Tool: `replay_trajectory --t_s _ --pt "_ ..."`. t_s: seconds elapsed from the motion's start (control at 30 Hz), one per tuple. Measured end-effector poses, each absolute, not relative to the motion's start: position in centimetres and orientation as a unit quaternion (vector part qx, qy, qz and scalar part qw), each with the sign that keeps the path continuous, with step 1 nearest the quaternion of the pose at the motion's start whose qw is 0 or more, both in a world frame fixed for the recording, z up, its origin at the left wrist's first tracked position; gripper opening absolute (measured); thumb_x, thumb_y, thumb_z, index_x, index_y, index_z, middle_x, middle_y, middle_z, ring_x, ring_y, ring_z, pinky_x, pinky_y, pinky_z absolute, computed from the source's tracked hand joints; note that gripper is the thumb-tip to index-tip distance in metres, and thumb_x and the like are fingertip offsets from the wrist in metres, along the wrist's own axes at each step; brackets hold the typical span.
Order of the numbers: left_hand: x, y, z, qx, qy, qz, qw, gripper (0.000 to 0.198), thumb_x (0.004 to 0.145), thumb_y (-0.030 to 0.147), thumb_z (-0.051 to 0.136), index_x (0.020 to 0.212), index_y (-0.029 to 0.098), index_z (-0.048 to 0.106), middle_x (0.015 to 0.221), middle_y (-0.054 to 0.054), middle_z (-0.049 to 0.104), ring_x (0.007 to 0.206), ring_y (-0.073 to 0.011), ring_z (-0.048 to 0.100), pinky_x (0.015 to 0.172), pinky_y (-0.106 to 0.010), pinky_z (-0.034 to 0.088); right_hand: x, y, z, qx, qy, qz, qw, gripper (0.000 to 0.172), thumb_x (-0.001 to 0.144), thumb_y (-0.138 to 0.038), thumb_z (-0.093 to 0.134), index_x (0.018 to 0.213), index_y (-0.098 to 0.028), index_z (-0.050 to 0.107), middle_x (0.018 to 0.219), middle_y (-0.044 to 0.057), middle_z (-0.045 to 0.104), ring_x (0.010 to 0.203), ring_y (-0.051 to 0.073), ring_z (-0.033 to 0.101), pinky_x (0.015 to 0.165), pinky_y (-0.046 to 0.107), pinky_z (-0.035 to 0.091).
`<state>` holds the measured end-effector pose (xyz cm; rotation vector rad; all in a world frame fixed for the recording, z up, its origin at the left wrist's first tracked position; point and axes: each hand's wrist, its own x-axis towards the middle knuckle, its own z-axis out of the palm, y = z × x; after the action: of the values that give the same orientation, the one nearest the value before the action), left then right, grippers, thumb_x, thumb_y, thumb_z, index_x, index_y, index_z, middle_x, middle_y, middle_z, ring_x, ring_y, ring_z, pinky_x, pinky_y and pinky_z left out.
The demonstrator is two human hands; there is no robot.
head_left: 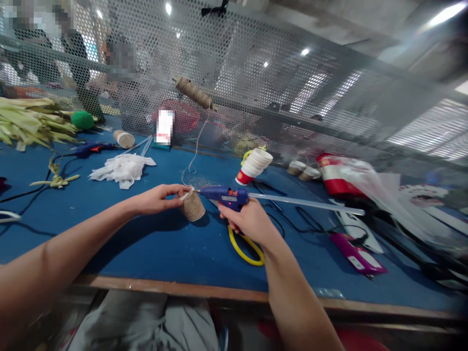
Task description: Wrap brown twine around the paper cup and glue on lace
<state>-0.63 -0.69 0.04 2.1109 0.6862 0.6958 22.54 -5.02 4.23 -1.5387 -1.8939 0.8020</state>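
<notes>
My left hand (165, 199) grips the rim of a small cup wrapped in brown twine (193, 206), tilted just above the blue table. In my right hand (252, 219) is a blue glue gun (224, 195), with a long clear glue stick (310, 203) sticking out of its back. The gun's nozzle meets or nearly meets the cup's upper edge. From that edge a thin twine runs up to a spool of twine (193, 92) mounted on the mesh. Yellow-handled scissors (245, 249) lie under my right hand, their blades partly hidden.
Stacked paper cups (254, 166) and wrapped cups (303, 169) stand near the mesh screen (292, 112). Left are white cloth scraps (123, 169), another glue gun (94, 148) and corn husks (32, 122). A purple box (358, 256), cables and plastic bags lie right. People are behind the mesh.
</notes>
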Motion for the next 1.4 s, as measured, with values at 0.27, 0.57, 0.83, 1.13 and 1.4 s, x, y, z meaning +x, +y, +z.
replay_trajectory --t_s 0.27,0.57,0.83,1.13,1.4 --pt "-0.5 -0.7 0.0 0.832 0.265 0.278 0.399 0.023 0.082 0.033 0.04 0.077 0.013 0.049 0.124 -0.01 0.046 0.116 -0.019 0.04 0.096 -0.031 0.03 22.8 -5.0 4.2 -0.564 -0.706 0.323 0.281 0.022 0.069 -0.031 0.054 0.055 -0.014 0.054 0.039 -0.003 0.048 0.031 0.007 0.042 0.036 0.019 0.037" --pt "-0.5 -0.8 0.3 0.83 0.278 0.279 0.394 0.021 0.081 0.031 0.042 0.078 0.013 0.05 0.128 -0.01 0.043 0.117 -0.0188 0.04 0.097 -0.033 0.03 23.8 -4.0 4.4 -0.512 -0.633 0.488 0.316 0.02 0.069 -0.031 0.057 0.069 -0.011 0.058 0.036 -0.007 0.04 0.033 0.004 0.034 0.034 0.017 0.029" --pt "-1.1 -0.3 0.3 0.819 0.339 0.308 0.345 0.02 0.08 0.032 0.042 0.074 0.014 0.049 0.126 -0.011 0.045 0.115 -0.0192 0.043 0.094 -0.033 0.033 24.7 0.8 3.6 -0.567 -0.508 0.487 0.427 0.013 0.064 -0.022 0.063 0.068 -0.012 0.057 0.061 0.0 0.056 0.047 0.005 0.047 0.04 0.015 0.037" --pt "-1.2 -0.4 0.6 0.846 0.344 0.295 0.281 0.018 0.079 0.029 0.041 0.074 0.015 0.05 0.121 -0.013 0.049 0.113 -0.0204 0.045 0.092 -0.034 0.035 24.1 5.7 0.8 -0.673 -0.539 0.374 0.341 0.027 0.076 -0.026 0.054 0.053 -0.013 0.049 0.044 0.001 0.052 0.037 0.006 0.044 0.041 0.018 0.039" --pt "-1.0 -0.6 0.9 0.881 0.322 0.288 0.192 0.016 0.079 0.027 0.04 0.071 0.015 0.048 0.108 -0.013 0.054 0.11 -0.0214 0.045 0.092 -0.035 0.036 23.7 6.8 0.6 -0.741 -0.586 0.181 0.272 0.024 0.068 -0.031 0.06 0.053 -0.013 0.054 0.07 0.018 0.063 0.085 0.025 0.058 0.065 0.027 0.042"
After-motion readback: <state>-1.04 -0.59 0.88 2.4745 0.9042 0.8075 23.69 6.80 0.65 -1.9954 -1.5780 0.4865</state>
